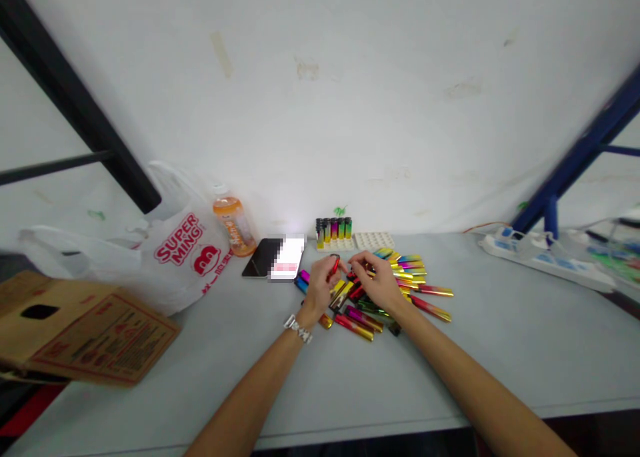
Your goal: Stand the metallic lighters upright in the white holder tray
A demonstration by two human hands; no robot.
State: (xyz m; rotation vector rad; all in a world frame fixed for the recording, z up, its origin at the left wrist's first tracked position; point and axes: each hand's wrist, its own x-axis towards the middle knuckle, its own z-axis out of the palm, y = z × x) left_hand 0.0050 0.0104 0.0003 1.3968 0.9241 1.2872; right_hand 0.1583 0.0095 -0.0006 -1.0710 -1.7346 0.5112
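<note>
My left hand, with a silver watch on its wrist, is closed on a red lighter held tilted above the pile. Close beside it, my right hand has its fingers bent together over the lighters; what they grip, if anything, is hidden. Under and around both hands lies a loose pile of shiny lighters in red, gold, purple, blue and green. Behind the hands, several lighters stand upright in a white holder with holes, grouped at its left end.
A black tablet or phone, partly blurred out, lies left of the pile. Further left are an orange drink bottle, a white plastic bag and a cardboard box. A power strip lies at the right along the wall.
</note>
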